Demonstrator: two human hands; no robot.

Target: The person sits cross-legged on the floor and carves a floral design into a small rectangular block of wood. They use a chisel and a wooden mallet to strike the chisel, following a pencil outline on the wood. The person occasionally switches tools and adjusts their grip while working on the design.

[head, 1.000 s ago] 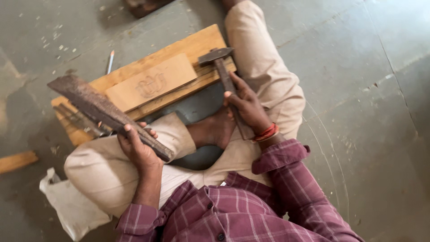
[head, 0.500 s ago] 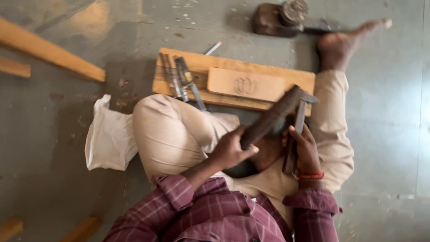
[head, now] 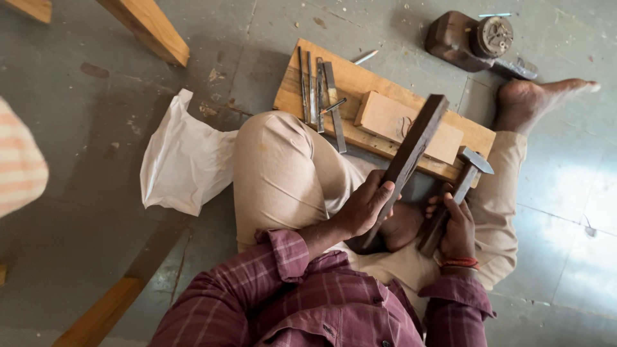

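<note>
A white cloth [head: 183, 160] lies on the floor. Chisels [head: 319, 96] rest on a wooden board [head: 360, 80]. The left hand [head: 363, 209] grips a long, dark, flat wooden bar [head: 408, 157], tilted over the lap. The right hand [head: 457, 225] clasps a hammer [head: 459, 186], its head beside the board.

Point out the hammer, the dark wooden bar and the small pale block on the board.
hammer [head: 475, 160]: head view, on its metal head.
dark wooden bar [head: 414, 144]: head view, mid-length of the bar.
small pale block [head: 385, 119]: head view, on its top face.
</note>
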